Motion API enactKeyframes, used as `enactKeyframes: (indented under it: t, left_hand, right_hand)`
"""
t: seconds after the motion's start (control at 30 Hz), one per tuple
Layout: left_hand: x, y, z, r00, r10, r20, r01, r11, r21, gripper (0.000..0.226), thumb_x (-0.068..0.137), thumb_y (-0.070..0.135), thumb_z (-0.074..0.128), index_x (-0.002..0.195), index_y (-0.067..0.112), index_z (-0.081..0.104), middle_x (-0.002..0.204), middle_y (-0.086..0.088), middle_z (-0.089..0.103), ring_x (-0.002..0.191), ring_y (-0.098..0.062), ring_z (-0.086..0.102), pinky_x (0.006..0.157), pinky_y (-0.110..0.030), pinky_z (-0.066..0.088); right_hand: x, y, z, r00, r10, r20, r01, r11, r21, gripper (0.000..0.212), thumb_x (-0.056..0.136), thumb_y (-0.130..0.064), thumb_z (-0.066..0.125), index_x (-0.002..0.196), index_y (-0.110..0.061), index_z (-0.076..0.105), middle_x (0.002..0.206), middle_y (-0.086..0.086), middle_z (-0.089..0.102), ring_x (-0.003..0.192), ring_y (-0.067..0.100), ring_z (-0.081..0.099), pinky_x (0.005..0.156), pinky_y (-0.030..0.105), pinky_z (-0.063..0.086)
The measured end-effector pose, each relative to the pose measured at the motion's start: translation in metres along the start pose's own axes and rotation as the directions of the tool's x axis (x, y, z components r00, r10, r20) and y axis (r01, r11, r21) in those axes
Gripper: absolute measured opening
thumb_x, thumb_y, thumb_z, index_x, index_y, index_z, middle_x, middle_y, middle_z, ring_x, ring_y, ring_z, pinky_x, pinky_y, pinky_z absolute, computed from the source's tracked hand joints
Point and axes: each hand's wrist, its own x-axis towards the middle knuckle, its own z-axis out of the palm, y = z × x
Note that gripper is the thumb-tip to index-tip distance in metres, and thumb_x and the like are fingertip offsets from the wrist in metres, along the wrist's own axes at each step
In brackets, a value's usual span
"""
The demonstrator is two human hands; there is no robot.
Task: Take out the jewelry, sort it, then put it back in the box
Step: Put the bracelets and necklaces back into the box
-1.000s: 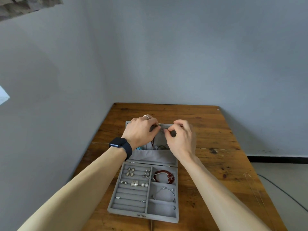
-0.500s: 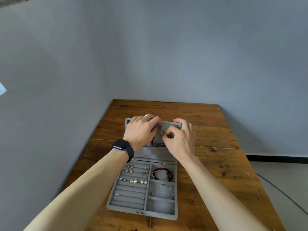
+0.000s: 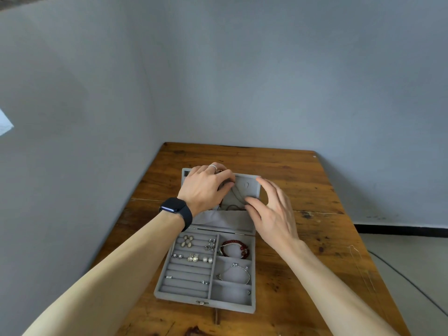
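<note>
1. Grey velvet lines the jewelry box (image 3: 184, 297), which lies open on a brown wooden table (image 3: 303, 180), with its lid (image 3: 252, 187) folded back flat on the far side.
2. Left hand (image 3: 206, 187), with a silver ring (image 3: 213, 166) on one finger and a dark watch (image 3: 175, 207) at the wrist, rests on the lid's left half. Its fingers are curled, and thumb and forefinger come together on the upper end of a thin chain (image 3: 235, 192) that hangs against the lid's inside.
3. Right hand (image 3: 274, 212) hovers over the lid's right edge, blurred. Its fingers are straight and spread apart, gripping nothing, and the thumb tip is close to the chain's lower part.
4. In the near tray, the left ridged section holds flower earrings (image 3: 188, 240) at the far end, with pearl studs (image 3: 207, 259) a row or two nearer.
5. On the tray's right side, a red bead bracelet (image 3: 235, 248) fills the far compartment and a silver bangle (image 3: 235, 272) lies in the middle one.
6. A dark cable (image 3: 400, 270) runs across the floor to the right of the table.
</note>
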Motion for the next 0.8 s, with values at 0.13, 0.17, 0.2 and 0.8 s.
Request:
enactKeyframes:
  t: [0.13, 0.17, 0.2, 0.8]
  left_hand:
    - [-0.001, 0.000, 0.002, 1.000, 0.005, -0.024, -0.004, 0.999, 0.038, 0.017, 0.098, 0.032, 0.055, 0.105, 0.022, 0.068, 0.127, -0.002, 0.061, 0.104, -0.028, 0.063, 0.096, -0.042, 0.045]
    - [-0.001, 0.001, 0.002, 1.000, 0.006, -0.025, -0.005, 0.999, 0.054, 0.016, 0.096, 0.030, 0.057, 0.102, 0.021, 0.068, 0.127, -0.004, 0.061, 0.103, -0.028, 0.063, 0.096, -0.042, 0.045]
    - [-0.001, 0.001, 0.002, 1.000, 0.006, -0.024, -0.005, 0.998, 0.068, 0.014, 0.095, 0.029, 0.059, 0.099, 0.020, 0.068, 0.128, -0.005, 0.061, 0.102, -0.029, 0.063, 0.095, -0.043, 0.045]
    - [-0.011, 0.002, -0.002, 0.999, 0.029, 0.035, -0.032, 0.996, 0.085, 0.030, 0.092, 0.053, 0.056, 0.096, 0.030, 0.075, 0.147, -0.006, 0.048, 0.126, -0.029, 0.051, 0.108, -0.041, 0.035]
  right_hand:
    - [-0.005, 0.004, 0.002, 0.996, 0.067, -0.059, -0.068, 0.998, -0.013, 0.013, 0.086, -0.019, 0.075, 0.099, -0.017, 0.076, 0.108, 0.005, 0.059, 0.094, 0.026, 0.052, 0.073, 0.040, 0.047]
    - [-0.004, 0.004, 0.003, 0.997, 0.049, -0.063, -0.050, 0.999, -0.018, 0.012, 0.086, -0.017, 0.075, 0.098, -0.016, 0.077, 0.100, 0.003, 0.059, 0.087, 0.024, 0.051, 0.068, 0.038, 0.046]
    - [-0.002, 0.002, 0.004, 0.998, 0.031, -0.060, -0.033, 0.999, -0.024, 0.012, 0.085, -0.015, 0.076, 0.097, -0.016, 0.077, 0.094, 0.002, 0.060, 0.083, 0.023, 0.051, 0.066, 0.037, 0.046]
    - [0.007, -0.034, -0.007, 0.942, 0.130, 0.308, -0.168, 0.981, 0.100, 0.027, 0.093, -0.027, 0.053, 0.119, -0.024, 0.062, 0.114, -0.009, 0.066, 0.109, 0.016, 0.053, 0.078, 0.033, 0.052]
